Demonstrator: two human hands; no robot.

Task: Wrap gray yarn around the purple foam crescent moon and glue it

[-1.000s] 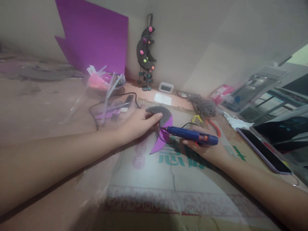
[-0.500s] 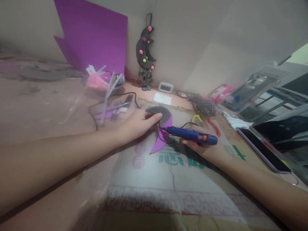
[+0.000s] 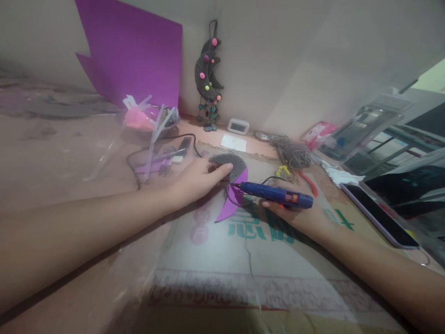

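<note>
My left hand (image 3: 212, 176) pinches a crescent moon cutout (image 3: 236, 188) between thumb and fingers. The upper part of the crescent is wrapped in grey yarn (image 3: 232, 162); its lower part is bare purple and tapers to a point. My right hand (image 3: 288, 204) is closed round a blue glue gun (image 3: 278, 194), whose nozzle points left at the crescent's inner edge, close to my left thumb. Whether the tip touches the crescent I cannot tell. A loose strand of yarn curves below the nozzle.
A finished-looking grey moon hanging (image 3: 207, 76) with pompoms is on the wall. Glue sticks (image 3: 160, 123) lie by a bowl at left. A small clock (image 3: 238, 126), a grey yarn ball (image 3: 299, 155), orange-handled scissors (image 3: 308, 183) and a phone (image 3: 380, 215) lie beyond and right of the cardboard (image 3: 215, 250).
Both hands, the crescent and the glue gun hold nearly the same places. The whole view has shifted very slightly.
</note>
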